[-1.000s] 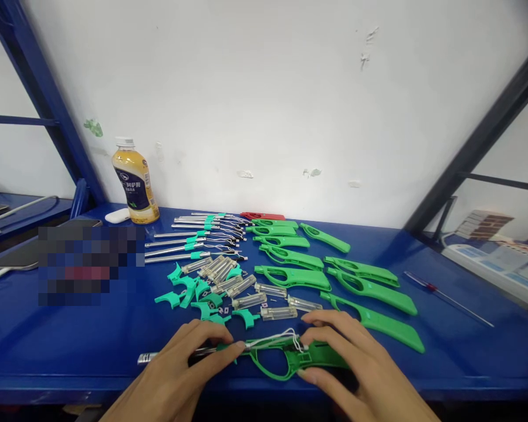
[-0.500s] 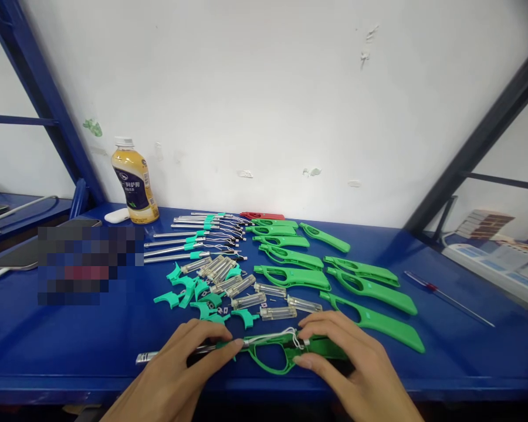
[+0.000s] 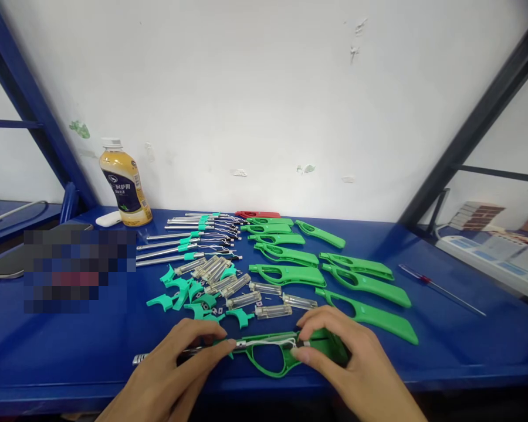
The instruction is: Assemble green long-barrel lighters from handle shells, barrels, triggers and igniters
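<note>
Close to the table's front edge lies a green lighter handle shell, its hollow inside facing up. My left hand pinches a metal lighter tube where it meets the shell's narrow end. White wires run from the tube along the shell to my right hand. Thumb and forefinger of that hand close on a small black igniter at the wires' end, over the shell's cavity. Just beyond my hands are teal triggers and clear fuel tanks.
Several metal tubes with wires lie at the back left. Green shells spread to the right, with a red shell by the wall. A screwdriver lies far right; a drink bottle stands back left.
My right thumb and forefinger have drawn closer together on the igniter, and the wires lie straighter along the shell. My left hand keeps its pinch. The view has shifted slightly.
</note>
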### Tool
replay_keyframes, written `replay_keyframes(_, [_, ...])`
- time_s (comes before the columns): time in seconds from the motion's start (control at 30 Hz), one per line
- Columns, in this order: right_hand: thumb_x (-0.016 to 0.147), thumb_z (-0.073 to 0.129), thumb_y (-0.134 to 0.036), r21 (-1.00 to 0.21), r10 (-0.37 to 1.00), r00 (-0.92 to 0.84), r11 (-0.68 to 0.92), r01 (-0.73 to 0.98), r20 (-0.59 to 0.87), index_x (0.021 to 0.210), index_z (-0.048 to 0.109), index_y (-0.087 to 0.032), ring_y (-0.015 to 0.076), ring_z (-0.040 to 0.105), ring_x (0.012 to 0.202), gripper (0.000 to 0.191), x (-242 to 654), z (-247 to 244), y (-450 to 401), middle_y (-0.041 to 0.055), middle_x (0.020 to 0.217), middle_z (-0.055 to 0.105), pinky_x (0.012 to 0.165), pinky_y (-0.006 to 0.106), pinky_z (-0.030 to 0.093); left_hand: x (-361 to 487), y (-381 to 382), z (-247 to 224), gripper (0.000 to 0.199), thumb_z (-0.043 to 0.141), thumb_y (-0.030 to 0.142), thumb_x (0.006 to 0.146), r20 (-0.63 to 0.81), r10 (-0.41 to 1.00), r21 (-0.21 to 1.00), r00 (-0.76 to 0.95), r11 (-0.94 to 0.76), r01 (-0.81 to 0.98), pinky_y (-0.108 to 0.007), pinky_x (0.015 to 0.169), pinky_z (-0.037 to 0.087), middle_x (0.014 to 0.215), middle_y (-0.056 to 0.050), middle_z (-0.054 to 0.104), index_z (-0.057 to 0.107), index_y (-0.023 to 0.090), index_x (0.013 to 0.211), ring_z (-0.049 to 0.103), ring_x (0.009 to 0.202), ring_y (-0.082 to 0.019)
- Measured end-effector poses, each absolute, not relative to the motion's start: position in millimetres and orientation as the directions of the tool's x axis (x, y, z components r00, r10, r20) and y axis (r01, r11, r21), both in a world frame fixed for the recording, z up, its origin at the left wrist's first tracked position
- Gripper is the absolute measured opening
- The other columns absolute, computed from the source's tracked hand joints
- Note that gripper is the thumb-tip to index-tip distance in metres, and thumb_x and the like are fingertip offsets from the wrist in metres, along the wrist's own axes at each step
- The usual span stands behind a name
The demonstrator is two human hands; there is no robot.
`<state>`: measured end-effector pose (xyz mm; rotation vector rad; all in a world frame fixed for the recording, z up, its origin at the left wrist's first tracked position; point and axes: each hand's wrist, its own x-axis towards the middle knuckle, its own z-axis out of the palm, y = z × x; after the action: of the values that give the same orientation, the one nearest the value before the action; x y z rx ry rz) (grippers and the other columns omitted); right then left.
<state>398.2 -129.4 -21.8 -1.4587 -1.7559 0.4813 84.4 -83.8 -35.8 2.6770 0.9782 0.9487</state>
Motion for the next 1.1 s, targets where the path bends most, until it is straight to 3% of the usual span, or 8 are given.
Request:
replay_keyframes(0.37, [0.106, 0.07, -0.043, -0.665, 0.916, -0.044, 0.322, 0.674, 0.398, 0.089, 0.069, -0.029, 0.0177, 0.072, 0.088, 0.022, 394.6, -24.7, -129.9, -0.003, 0.094, 0.075, 0.078, 0.026, 0.054, 88.2, -85.5, -30.8, 0.041, 0.058, 0.019, 0.108, 0.565, 0.602, 0.324, 0.564, -0.791, 0.519, -0.02, 0.092, 0.062, 0.129, -0.003, 0.073, 0.066, 0.036, 0.144, 0.075, 0.112, -0.016])
replay_keyframes(0.5, [0.106, 0.068, -0.049, -0.623, 0.901, -0.077, 0.355, 0.697, 0.427, 0.087, 0.069, -0.028, 0.0173, 0.072, 0.089, 0.028, 393.5, -20.5, -132.5, -0.0032, 0.094, 0.076, 0.079, 0.027, 0.055, 94.9, -80.3, -13.7, 0.038, 0.056, 0.016, 0.107, 0.634, 0.576, 0.256, 0.517, -0.787, 0.562, -0.022, 0.094, 0.06, 0.127, -0.002, 0.073, 0.068, 0.035, 0.138, 0.072, 0.115, -0.017])
replay_keyframes(0.63, [0.106, 0.069, -0.049, -0.557, 0.859, -0.134, 0.431, 0.71, 0.494, 0.088, 0.07, -0.028, 0.0162, 0.073, 0.089, 0.027, 394.8, -17.6, -134.0, -0.003, 0.096, 0.077, 0.079, 0.025, 0.057, 107.9, -60.1, 0.2, 0.028, 0.06, 0.02, 0.108, 0.647, 0.537, 0.179, 0.542, -0.798, 0.576, -0.025, 0.087, 0.058, 0.114, 0.0, 0.076, 0.073, 0.032, 0.129, 0.071, 0.103, -0.017])
replay_keyframes(0.8, [0.106, 0.07, -0.042, -0.485, 0.815, -0.217, 0.509, 0.711, 0.537, 0.095, 0.072, -0.028, 0.0174, 0.075, 0.092, 0.018, 399.3, -20.2, -135.8, -0.0003, 0.101, 0.078, 0.082, 0.027, 0.058, 119.0, -35.7, -1.7, 0.025, 0.055, 0.023, 0.11, 0.581, 0.553, 0.19, 0.596, -0.805, 0.562, -0.031, 0.082, 0.057, 0.102, -0.001, 0.079, 0.078, 0.028, 0.116, 0.073, 0.092, -0.02])
replay_keyframes(1.1, [0.106, 0.072, -0.034, -0.472, 0.797, -0.209, 0.523, 0.71, 0.567, 0.098, 0.07, -0.029, 0.0159, 0.074, 0.093, 0.009, 400.2, -21.9, -135.2, -0.0029, 0.102, 0.077, 0.082, 0.026, 0.058, 121.3, -32.3, -0.7, 0.026, 0.055, 0.016, 0.108, 0.598, 0.527, 0.18, 0.603, -0.822, 0.54, -0.028, 0.072, 0.052, 0.091, 0.005, 0.078, 0.076, 0.03, 0.1, 0.072, 0.08, -0.016])
